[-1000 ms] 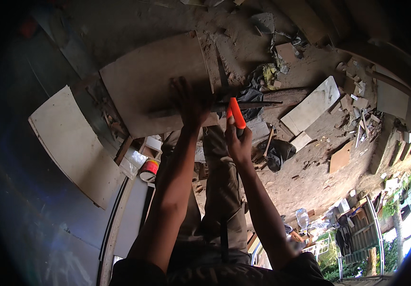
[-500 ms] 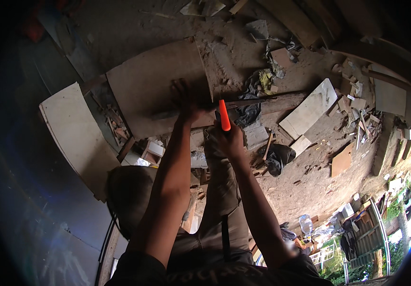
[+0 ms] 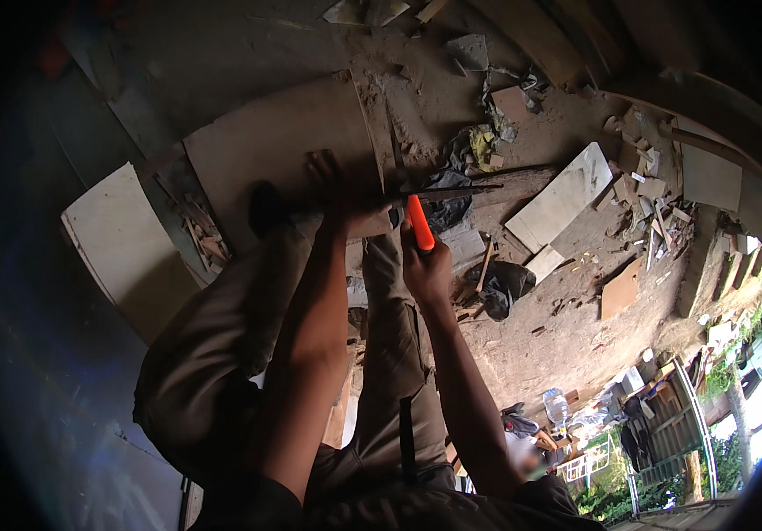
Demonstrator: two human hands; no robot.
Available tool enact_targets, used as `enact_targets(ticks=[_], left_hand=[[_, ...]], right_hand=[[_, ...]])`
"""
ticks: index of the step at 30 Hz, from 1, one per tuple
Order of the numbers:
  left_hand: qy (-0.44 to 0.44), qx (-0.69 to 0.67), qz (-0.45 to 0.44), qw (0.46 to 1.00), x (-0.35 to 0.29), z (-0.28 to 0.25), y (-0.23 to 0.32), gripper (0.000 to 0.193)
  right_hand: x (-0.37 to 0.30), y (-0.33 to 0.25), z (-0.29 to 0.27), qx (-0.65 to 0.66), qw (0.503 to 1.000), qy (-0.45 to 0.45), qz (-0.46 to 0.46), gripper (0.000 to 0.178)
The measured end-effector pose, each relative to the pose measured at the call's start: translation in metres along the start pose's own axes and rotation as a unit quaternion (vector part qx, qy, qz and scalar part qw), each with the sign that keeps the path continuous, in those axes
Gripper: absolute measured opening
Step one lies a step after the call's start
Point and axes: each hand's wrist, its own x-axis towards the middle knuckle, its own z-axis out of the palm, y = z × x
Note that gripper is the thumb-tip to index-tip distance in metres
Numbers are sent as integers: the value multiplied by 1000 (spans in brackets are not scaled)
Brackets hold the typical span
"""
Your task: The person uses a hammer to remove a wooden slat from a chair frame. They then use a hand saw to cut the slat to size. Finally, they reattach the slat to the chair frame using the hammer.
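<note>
Seen from above, a person bends over a large brown board (image 3: pixel 248 142) lying above a dirt floor (image 3: pixel 566 323) strewn with scraps. The left hand (image 3: pixel 338 193) lies on the board near its right edge, fingers spread and holding nothing, much as a second ago. The right hand (image 3: pixel 428 265) has its fingers closed around the bright orange handle of a saw (image 3: pixel 421 226), just beside that edge; its dark, narrow blade points right, and whether it touches the board cannot be told. A second ago the handle showed as an open wedge; now it appears as a single slim bar. The biggest change is the left leg (image 3: pixel 222 323): earlier both legs hung below the board, but now this one is bent out to the left, a dark shoe (image 3: pixel 270 208) on the board, and it covers the lower end of a pale panel (image 3: pixel 120 230).
</note>
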Motion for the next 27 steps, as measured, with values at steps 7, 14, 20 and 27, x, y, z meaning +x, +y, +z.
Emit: enact_targets(ticks=[7, 14, 20, 27], left_hand=[[-6, 112, 20, 993, -14, 16, -30, 159], [-19, 45, -18, 999, -11, -4, -16, 159], [-26, 47, -15, 998, -1, -6, -1, 158], [-21, 53, 1, 998, -7, 1, -17, 159]], right_hand=[[-87, 26, -14, 15, 999, -34, 40, 25], [-128, 6, -24, -25, 997, 42, -51, 22], [4, -9, 24, -19, 989, 77, -122, 35], [-160, 9, -31, -32, 999, 23, -15, 22]])
